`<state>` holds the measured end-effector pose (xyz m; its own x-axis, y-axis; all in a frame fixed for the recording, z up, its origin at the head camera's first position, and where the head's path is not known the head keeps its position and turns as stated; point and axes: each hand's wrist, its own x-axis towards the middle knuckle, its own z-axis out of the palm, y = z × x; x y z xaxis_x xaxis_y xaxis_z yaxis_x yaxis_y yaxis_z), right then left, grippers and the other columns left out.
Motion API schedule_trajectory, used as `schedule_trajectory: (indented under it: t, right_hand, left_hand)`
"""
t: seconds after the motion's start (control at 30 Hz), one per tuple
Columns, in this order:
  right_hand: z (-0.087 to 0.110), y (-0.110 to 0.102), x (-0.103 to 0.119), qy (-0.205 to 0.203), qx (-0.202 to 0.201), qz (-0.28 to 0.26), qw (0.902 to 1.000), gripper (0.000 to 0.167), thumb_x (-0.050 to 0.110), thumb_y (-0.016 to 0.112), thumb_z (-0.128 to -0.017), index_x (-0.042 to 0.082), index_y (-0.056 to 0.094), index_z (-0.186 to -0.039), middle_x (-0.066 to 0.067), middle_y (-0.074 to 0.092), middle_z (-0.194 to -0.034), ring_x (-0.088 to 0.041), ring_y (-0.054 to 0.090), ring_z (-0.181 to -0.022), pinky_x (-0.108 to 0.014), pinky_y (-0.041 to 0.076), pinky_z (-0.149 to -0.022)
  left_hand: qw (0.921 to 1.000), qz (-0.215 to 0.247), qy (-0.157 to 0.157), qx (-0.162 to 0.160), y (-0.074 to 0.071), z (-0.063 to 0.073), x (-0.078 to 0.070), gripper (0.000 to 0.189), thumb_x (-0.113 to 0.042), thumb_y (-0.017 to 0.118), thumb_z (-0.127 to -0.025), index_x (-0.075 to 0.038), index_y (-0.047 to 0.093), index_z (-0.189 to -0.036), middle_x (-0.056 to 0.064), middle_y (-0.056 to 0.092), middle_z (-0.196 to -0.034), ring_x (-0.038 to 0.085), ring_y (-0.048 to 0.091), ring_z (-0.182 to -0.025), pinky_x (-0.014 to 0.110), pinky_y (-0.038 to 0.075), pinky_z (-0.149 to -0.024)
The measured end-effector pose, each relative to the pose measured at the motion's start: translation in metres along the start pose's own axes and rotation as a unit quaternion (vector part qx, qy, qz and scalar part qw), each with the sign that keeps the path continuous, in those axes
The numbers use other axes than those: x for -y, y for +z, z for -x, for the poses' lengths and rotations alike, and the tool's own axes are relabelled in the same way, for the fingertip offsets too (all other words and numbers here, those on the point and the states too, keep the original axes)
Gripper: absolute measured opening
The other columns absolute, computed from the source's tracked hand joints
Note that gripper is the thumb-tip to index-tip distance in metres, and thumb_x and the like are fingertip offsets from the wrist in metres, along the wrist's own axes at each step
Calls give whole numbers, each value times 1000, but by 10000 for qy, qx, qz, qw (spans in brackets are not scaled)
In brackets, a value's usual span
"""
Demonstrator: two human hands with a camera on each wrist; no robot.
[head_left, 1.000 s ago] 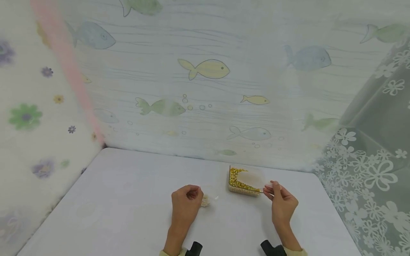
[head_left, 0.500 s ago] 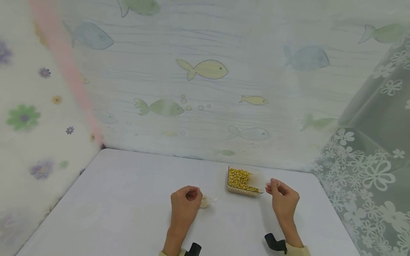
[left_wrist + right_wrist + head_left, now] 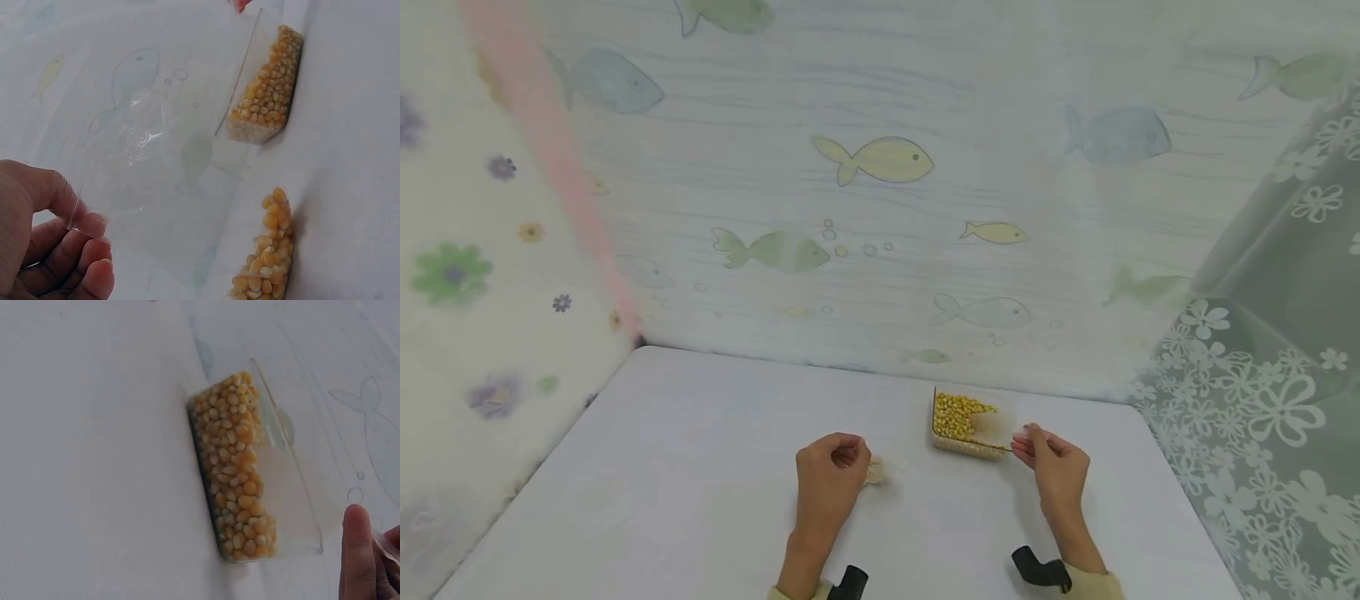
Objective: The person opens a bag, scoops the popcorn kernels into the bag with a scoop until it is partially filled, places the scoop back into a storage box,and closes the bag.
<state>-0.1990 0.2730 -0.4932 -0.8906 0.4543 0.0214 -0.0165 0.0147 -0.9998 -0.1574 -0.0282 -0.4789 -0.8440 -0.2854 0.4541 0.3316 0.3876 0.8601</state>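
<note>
My left hand (image 3: 830,475) pinches the top of a clear plastic bag (image 3: 147,128) between thumb and fingertips. Yellow corn kernels (image 3: 269,250) bulge in the bag's bottom, close over the table. To the right, a clear rectangular box (image 3: 970,450) stands on the table with corn kernels (image 3: 957,417) heaped toward its left side. At the box's right edge, my right hand (image 3: 1062,471) pinches the thin end of a pale, rounded, spoon-like utensil (image 3: 991,427). Its broad end lies inside the box against the kernels. In the right wrist view only the fingers (image 3: 358,544) show.
The white table (image 3: 662,467) reaches a wall sheet (image 3: 760,167) printed with fish just behind the box. A flowered sheet (image 3: 460,350) closes off the left. On the right hangs a grey-green flowered curtain (image 3: 1285,367).
The pale utensil's broad end has shifted right and down among the kernels, uncovering more corn on the left. My right hand moved slightly right, then back left. The left hand stays nearly still.
</note>
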Motion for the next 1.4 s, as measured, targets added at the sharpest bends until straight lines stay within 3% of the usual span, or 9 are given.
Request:
schedule_trajectory:
  t: [0.3,0.43,0.53,0.63,0.97,1.23,1.4]
  right_hand:
    - [-6,-6,-7,807,-25,-372,9960,45,19,55,-106,-16,52,-133,11,73,-75,-3,73,-77,-22,59,-79]
    - [-5,-8,-11,1160,-18,-798,9900,31,18,55,-106,-7,61,-123,8,74,-76,-4,73,-78,-21,58,-81]
    - [-4,-10,-11,1494,57,-1406,9787,18,16,55,-105,5,69,-99,4,74,-76,-6,73,-78,-20,58,-80]
    - [-3,-11,-11,1775,143,-1908,9653,27,14,54,-105,13,71,-84,2,75,-76,-7,74,-78,-20,58,-80]
    - [-1,-13,-4,2161,334,-2504,9431,31,13,50,-107,10,71,-84,-1,74,-79,-8,73,-80,-18,57,-83]
    - [0,-16,-1,2574,399,-3250,9091,21,15,53,-105,9,68,-92,-3,72,-85,-9,72,-84,-16,55,-87]
    - [3,-16,3,2642,516,-3490,8976,20,15,54,-105,8,68,-92,-4,73,-84,-9,73,-83,-15,55,-86]
  left_hand:
    - [10000,26,-19,26,0,1,-1,11,8,74,-80,-3,75,-77,-1,65,-64,6,58,-58,23,53,-55]
    - [10000,2,-2,32,1,1,-1,11,8,74,-80,-2,75,-77,-1,65,-65,6,58,-58,23,53,-55]
    - [10000,-5,-3,42,1,1,-1,11,8,74,-80,-2,75,-77,-1,65,-64,6,57,-58,23,53,-55]
    - [10000,-3,-10,54,1,1,-2,11,8,74,-80,-2,75,-77,-1,64,-64,5,57,-58,23,53,-55]
    - [9999,51,21,130,1,2,0,10,9,73,-81,-1,75,-79,-1,65,-66,6,58,-59,22,52,-55]
    - [9998,33,-26,180,1,3,-1,11,8,73,-82,-2,75,-80,-1,66,-66,6,58,-60,22,52,-56]
    - [9997,33,-123,214,0,3,-3,12,8,73,-82,-3,75,-79,-1,66,-67,6,58,-60,22,52,-57]
